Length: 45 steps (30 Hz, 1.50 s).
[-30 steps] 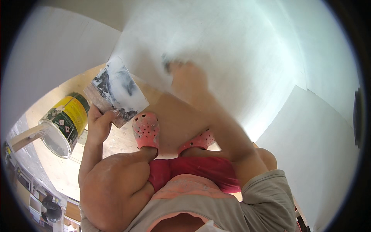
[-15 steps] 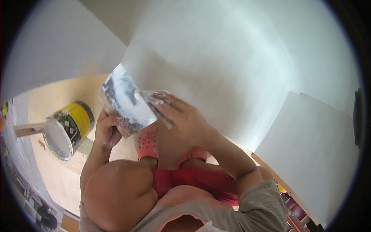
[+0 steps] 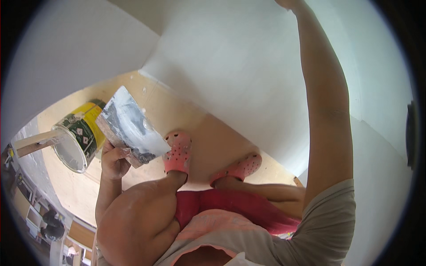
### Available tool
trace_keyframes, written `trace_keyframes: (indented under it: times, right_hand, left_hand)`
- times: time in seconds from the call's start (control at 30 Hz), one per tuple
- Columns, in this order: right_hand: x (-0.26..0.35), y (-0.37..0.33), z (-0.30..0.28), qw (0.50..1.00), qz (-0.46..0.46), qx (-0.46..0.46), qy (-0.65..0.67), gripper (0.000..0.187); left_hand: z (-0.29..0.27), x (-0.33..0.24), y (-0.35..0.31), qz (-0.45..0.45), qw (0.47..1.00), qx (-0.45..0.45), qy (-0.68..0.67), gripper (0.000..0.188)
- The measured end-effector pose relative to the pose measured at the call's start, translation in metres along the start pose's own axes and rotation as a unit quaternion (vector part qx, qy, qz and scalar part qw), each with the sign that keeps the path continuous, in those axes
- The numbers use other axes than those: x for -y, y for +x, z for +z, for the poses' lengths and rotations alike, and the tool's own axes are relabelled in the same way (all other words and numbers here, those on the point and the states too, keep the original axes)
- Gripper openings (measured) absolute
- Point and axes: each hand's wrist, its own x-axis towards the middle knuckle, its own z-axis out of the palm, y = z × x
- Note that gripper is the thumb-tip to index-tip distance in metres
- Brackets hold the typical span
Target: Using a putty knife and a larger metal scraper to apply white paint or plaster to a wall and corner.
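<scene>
My left hand [image 3: 114,162] is closed round the wooden back of a wide filling knife [image 3: 126,116]. White filler is smeared across its metal blade, which faces up and tilts over the floor. My right arm stretches far forward along the pale wall panel [image 3: 230,66]. Only part of my right hand [image 3: 287,3] shows at the top edge; its fingers and anything in them are out of sight. Left of the knife stands a yellow and green bucket [image 3: 82,133] of white filler, with a wooden stick [image 3: 35,144] across its rim.
Pink clogs [image 3: 179,153] are on my feet on the light board floor [image 3: 195,122], close to my bent knees. Another grey panel [image 3: 84,44] rises at the left and meets the wall in a corner. Shelving and clutter [image 3: 49,217] lie farther off, lower left.
My right hand, with a small scraper at the knife's blade before, has swung away up and forward to the top edge. The filling knife has shifted slightly left and down.
</scene>
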Motion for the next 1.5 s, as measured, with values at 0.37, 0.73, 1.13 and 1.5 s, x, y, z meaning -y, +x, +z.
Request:
trace_keyframes:
  times: [0.37,0.73,1.13,1.5]
  right_hand:
    - [0.167,-0.301,0.1,0.948,-0.25,0.127,0.148,0.031]
    - [0.096,-0.281,0.006,0.876,-0.245,-0.154,0.386,0.031]
    - [0.109,-0.313,0.003,0.878,-0.414,-0.049,0.233,0.037]
    - [-0.026,-0.075,-0.055,0.947,-0.076,-0.292,0.113,0.03]
  left_hand:
    - [0.011,0.001,0.02,0.03,0.997,0.023,0.065,0.062]
    - [0.049,0.004,0.036,0.066,0.976,0.125,0.163,0.041]
    - [0.046,-0.001,0.003,0.185,0.933,0.092,0.293,0.031]
    - [-0.023,0.007,-0.101,0.174,0.964,-0.132,0.15,0.046]
